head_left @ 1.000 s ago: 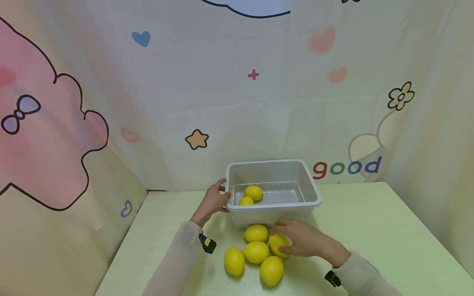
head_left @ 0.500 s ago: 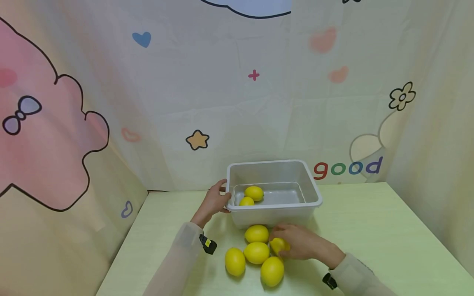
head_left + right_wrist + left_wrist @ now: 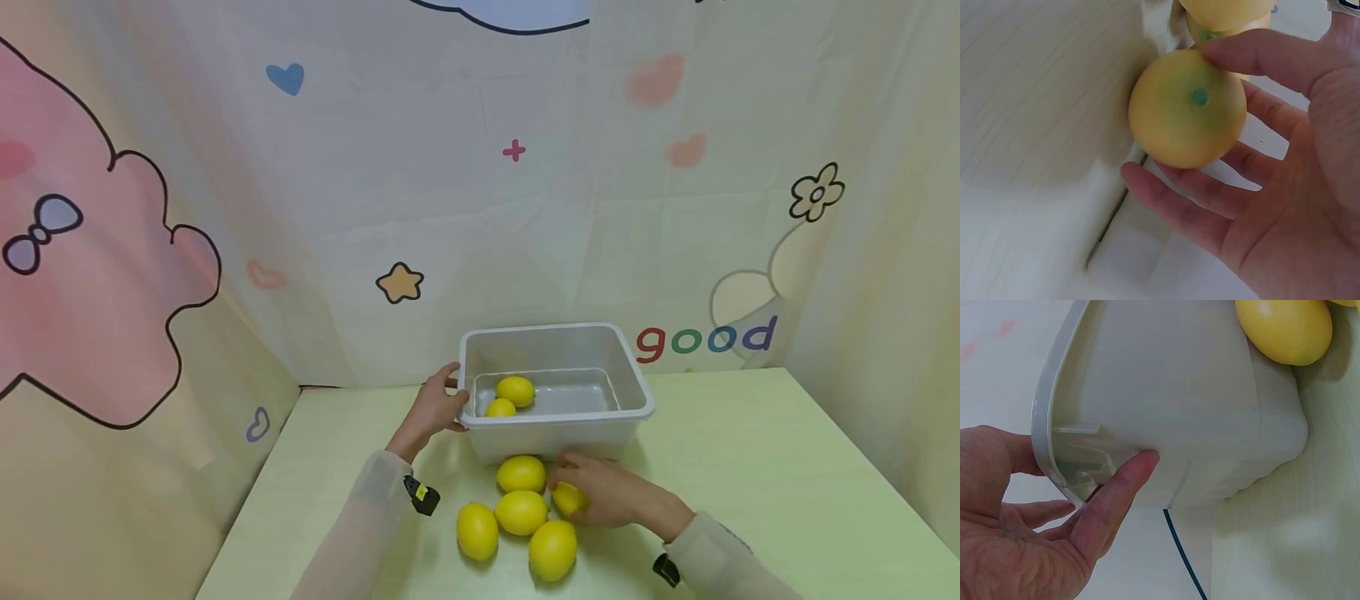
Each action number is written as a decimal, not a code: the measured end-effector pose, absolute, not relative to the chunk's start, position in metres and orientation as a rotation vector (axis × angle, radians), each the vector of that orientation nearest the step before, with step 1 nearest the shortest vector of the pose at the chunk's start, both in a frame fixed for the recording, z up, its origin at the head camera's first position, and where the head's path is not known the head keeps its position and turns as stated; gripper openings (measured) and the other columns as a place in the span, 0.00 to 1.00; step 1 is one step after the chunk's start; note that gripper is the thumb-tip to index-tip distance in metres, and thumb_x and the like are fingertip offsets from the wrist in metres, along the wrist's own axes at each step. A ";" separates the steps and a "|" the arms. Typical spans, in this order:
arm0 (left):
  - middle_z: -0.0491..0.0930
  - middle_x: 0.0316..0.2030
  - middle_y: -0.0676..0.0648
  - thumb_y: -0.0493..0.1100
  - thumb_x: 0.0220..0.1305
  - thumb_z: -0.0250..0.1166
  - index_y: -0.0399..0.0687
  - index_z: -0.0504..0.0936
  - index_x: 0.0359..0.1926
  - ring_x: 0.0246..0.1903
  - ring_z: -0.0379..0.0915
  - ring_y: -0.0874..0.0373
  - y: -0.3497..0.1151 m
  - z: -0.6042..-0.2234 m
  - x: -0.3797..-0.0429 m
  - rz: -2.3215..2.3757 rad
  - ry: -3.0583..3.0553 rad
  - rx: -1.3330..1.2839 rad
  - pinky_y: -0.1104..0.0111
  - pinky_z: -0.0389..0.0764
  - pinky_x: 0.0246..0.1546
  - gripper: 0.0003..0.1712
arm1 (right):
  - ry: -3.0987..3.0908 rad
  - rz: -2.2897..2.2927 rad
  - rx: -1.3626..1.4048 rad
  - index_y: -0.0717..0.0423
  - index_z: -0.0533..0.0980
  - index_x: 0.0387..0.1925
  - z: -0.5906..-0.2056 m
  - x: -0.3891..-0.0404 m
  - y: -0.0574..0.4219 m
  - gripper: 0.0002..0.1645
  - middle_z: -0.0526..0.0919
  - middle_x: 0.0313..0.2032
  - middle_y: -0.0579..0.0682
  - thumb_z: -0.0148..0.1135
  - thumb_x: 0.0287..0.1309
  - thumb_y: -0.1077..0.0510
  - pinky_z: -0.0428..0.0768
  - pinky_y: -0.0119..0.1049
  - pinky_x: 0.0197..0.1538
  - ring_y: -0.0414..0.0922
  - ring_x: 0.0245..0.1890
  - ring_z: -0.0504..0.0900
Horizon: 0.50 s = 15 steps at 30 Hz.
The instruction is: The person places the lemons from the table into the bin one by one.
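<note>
A white plastic bin point(image 3: 555, 437) stands on the table with two lemons point(image 3: 515, 391) inside, at its left end. My left hand point(image 3: 433, 404) grips the bin's left rim; the left wrist view shows the thumb and fingers point(image 3: 1113, 503) on either side of that edge. In front of the bin, my right hand point(image 3: 622, 493) holds a lemon point(image 3: 1188, 109), thumb on one side and fingers curled round the other. It is the rightmost of the loose group, and the hand partly covers it in the head view.
Several other lemons lie close together before the bin, including a back one point(image 3: 521, 474), a left one point(image 3: 477, 531) and a front one point(image 3: 553, 550). A printed curtain point(image 3: 360, 208) hangs right behind the table point(image 3: 750, 467).
My right hand has come slightly nearer and its fingers have drawn in round the rightmost lemon. The left hand and the bin stay where they were.
</note>
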<state>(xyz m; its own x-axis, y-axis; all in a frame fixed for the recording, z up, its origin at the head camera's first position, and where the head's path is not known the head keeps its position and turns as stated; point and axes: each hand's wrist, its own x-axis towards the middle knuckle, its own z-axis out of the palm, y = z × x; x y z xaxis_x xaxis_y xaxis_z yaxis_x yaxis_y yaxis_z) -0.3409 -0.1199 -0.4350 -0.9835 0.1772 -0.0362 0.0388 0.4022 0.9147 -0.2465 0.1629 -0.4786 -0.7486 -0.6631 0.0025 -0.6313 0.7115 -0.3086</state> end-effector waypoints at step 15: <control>0.69 0.62 0.33 0.40 0.69 0.57 0.49 0.57 0.75 0.48 0.80 0.36 -0.119 -0.434 -0.340 1.628 2.537 0.183 0.61 0.87 0.27 0.36 | 2.797 -0.371 -1.020 0.47 0.79 0.43 -0.495 -0.246 0.172 0.26 0.77 0.44 0.44 0.72 0.37 0.67 0.79 0.45 0.53 0.44 0.43 0.77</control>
<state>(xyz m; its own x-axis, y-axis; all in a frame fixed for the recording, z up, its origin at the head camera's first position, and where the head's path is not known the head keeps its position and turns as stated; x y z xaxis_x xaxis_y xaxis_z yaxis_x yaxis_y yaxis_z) -0.3404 -0.1190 -0.4340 -0.9853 0.1669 -0.0368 0.0361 0.4136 0.9097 -0.2461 0.1720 -0.4948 -0.7599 -0.6483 -0.0471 -0.6135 0.7393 -0.2774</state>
